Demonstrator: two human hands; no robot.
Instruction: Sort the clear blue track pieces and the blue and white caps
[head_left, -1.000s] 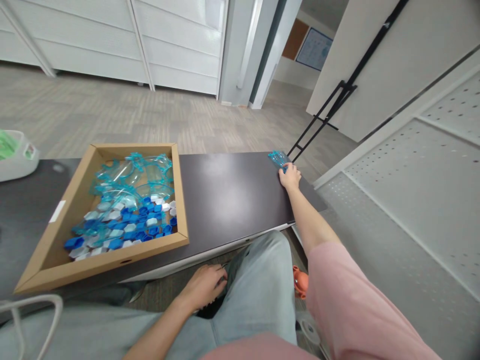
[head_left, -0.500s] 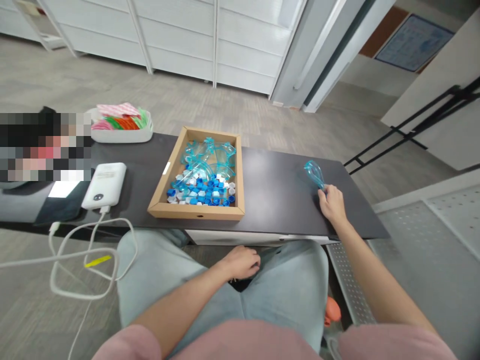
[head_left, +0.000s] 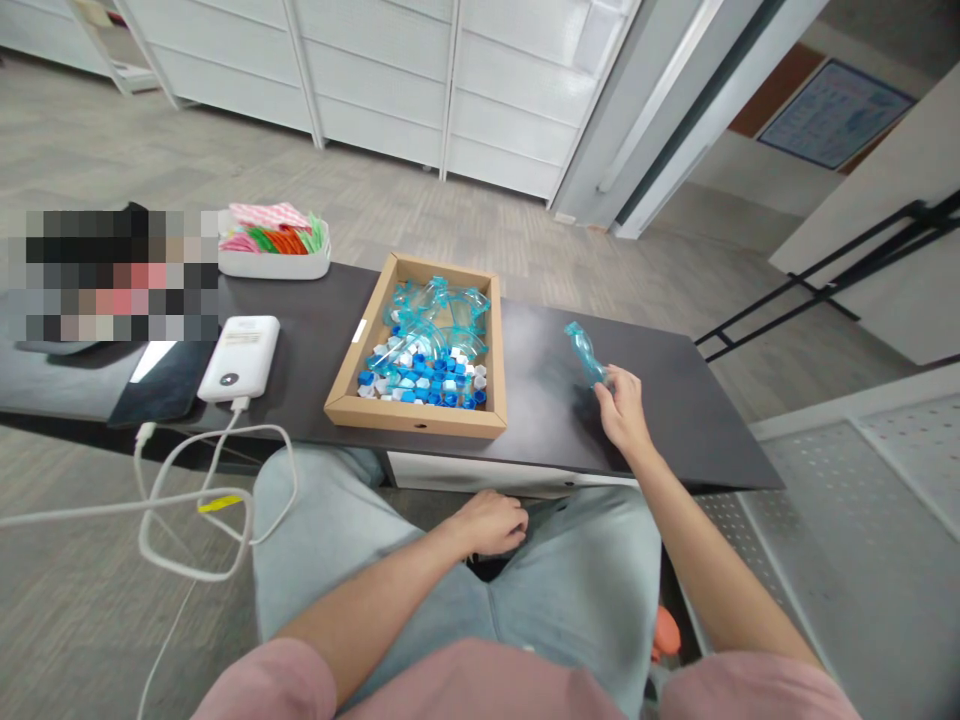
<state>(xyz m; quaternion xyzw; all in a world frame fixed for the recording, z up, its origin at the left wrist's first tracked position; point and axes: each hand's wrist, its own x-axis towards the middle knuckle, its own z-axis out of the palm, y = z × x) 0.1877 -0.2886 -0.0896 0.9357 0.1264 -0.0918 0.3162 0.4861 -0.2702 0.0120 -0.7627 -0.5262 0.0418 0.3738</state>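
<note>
My right hand is closed on one end of a translucent blue plastic piece, held tilted above the right part of the dark table, its far end pointing away to the left. My left hand rests in my lap between my thighs, its fingers loosely curled and nothing showing in them. Left of the right hand stands an open cardboard box. Inside it, more translucent blue plastic pieces lie toward the back, partly over several small blue and white hexagonal blocks at the front.
The dark table runs across in front of me. To the left are a white power bank with a looped white cable and a white basket of colourful items. A blurred-out patch covers the far left. White cabinets stand beyond the floor.
My right hand has drawn the blue plastic piece leftward, toward the box, and the piece has turned. The left hand stays in my lap. The whole view has shifted slightly.
</note>
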